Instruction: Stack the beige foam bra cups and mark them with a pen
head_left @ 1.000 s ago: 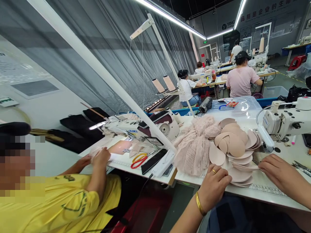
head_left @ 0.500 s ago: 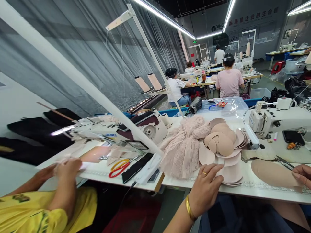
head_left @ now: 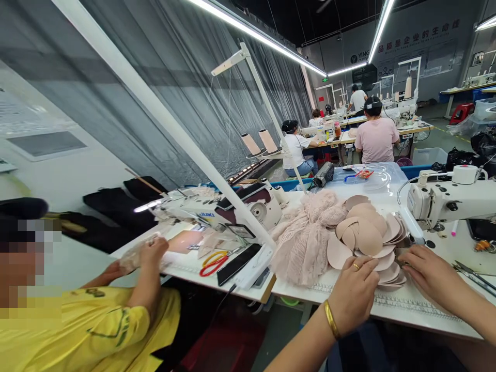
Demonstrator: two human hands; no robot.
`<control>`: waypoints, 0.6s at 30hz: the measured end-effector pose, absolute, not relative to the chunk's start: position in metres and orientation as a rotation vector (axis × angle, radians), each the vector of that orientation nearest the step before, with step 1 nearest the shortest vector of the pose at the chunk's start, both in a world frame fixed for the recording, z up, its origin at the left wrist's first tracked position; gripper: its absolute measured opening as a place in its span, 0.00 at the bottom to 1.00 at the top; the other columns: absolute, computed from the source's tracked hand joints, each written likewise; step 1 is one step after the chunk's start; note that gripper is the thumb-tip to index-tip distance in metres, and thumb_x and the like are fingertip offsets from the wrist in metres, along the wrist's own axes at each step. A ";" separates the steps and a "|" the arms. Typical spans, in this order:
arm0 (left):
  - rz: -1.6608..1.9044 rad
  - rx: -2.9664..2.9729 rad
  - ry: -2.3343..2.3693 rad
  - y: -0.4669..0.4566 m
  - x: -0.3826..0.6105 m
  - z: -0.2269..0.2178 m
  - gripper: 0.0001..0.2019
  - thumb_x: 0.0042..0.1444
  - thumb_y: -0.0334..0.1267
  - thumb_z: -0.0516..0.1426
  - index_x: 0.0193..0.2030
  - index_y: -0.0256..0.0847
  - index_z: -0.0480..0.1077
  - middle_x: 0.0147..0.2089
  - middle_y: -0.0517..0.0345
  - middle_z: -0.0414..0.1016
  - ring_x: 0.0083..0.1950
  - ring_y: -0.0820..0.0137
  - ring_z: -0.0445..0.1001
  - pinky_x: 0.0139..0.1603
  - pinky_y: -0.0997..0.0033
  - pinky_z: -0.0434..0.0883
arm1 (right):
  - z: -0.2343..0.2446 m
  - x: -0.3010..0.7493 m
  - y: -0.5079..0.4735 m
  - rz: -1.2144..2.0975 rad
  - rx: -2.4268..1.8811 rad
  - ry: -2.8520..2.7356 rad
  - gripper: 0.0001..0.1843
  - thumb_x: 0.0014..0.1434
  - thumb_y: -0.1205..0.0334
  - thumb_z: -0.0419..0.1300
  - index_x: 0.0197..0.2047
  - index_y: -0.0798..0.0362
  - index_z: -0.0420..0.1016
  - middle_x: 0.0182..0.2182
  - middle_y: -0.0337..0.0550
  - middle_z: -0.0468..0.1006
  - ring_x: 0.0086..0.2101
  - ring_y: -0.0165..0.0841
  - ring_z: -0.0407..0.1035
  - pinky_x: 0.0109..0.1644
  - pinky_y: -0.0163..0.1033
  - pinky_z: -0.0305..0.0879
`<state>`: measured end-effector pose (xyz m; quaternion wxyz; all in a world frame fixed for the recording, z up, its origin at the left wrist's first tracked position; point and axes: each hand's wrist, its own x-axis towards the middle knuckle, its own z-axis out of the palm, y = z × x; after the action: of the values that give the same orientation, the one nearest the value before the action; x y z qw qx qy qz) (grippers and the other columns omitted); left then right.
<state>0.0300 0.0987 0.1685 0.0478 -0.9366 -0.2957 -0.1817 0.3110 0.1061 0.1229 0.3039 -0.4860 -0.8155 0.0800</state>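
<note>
A loose pile of flat, rounded beige pads (head_left: 372,240) lies on the white table in front of me. My left hand (head_left: 357,290), with a gold ring and bracelet, is at the pile's near-left side; its fingers are bent together and their tips are partly hidden. At the right edge of the lower stack, the fingertips of my right hand (head_left: 424,271) are pinched on the edge of a pad. Pale pink lace pieces (head_left: 304,243) are heaped left of the pads. A pair of metal snips (head_left: 470,274) lies right of my right hand.
A white sewing machine (head_left: 445,199) stands at right, and another sewing machine (head_left: 240,206) at left. Beside me, a co-worker in a yellow shirt (head_left: 104,320) handles pale fabric. Red-and-yellow scissors (head_left: 213,263) lie nearby. A slanting white post (head_left: 170,124) crosses the left side.
My right hand has moved left from the beige oval piece near the snips to the pad pile. That oval piece no longer shows at the right. The view has turned left.
</note>
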 end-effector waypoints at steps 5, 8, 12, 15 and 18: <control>-0.394 -2.916 -0.919 0.109 0.037 0.160 0.07 0.65 0.26 0.56 0.47 0.40 0.70 0.52 0.50 0.83 0.54 0.57 0.79 0.62 0.54 0.68 | 0.132 0.290 0.133 0.219 -1.320 -2.241 0.20 0.76 0.62 0.48 0.48 0.49 0.83 0.41 0.49 0.79 0.43 0.47 0.77 0.43 0.49 0.73; -0.358 -2.957 -0.894 0.106 0.033 0.159 0.07 0.63 0.26 0.56 0.45 0.41 0.70 0.45 0.51 0.82 0.47 0.59 0.79 0.60 0.53 0.69 | 0.134 0.281 0.143 0.227 -1.339 -2.272 0.16 0.72 0.66 0.53 0.47 0.50 0.83 0.38 0.46 0.77 0.40 0.43 0.75 0.39 0.43 0.68; -0.880 -3.289 -1.257 0.086 0.011 0.155 0.06 0.63 0.32 0.60 0.46 0.42 0.72 0.50 0.48 0.83 0.50 0.58 0.78 0.58 0.57 0.69 | 0.139 0.270 0.144 0.266 -1.322 -2.269 0.14 0.69 0.66 0.54 0.33 0.51 0.78 0.33 0.45 0.74 0.37 0.42 0.72 0.36 0.41 0.62; -1.406 -3.280 -1.755 0.074 -0.008 0.144 0.10 0.64 0.43 0.63 0.46 0.42 0.71 0.42 0.52 0.81 0.41 0.64 0.77 0.44 0.66 0.71 | 0.149 0.279 0.128 0.361 -1.266 -2.222 0.17 0.73 0.57 0.52 0.34 0.48 0.78 0.35 0.46 0.76 0.37 0.43 0.74 0.38 0.42 0.68; -1.607 -3.132 -2.043 0.072 -0.018 0.128 0.17 0.71 0.55 0.56 0.47 0.43 0.63 0.41 0.52 0.80 0.38 0.66 0.78 0.40 0.69 0.72 | 0.154 0.309 0.098 0.482 -1.261 -2.157 0.24 0.79 0.47 0.48 0.36 0.46 0.77 0.33 0.43 0.77 0.33 0.39 0.75 0.38 0.41 0.73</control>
<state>-0.0185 0.0722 0.1277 -0.4480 -0.6880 -0.4487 -0.3530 0.3085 0.0984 0.1540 0.2942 -0.4737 -0.8101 0.1810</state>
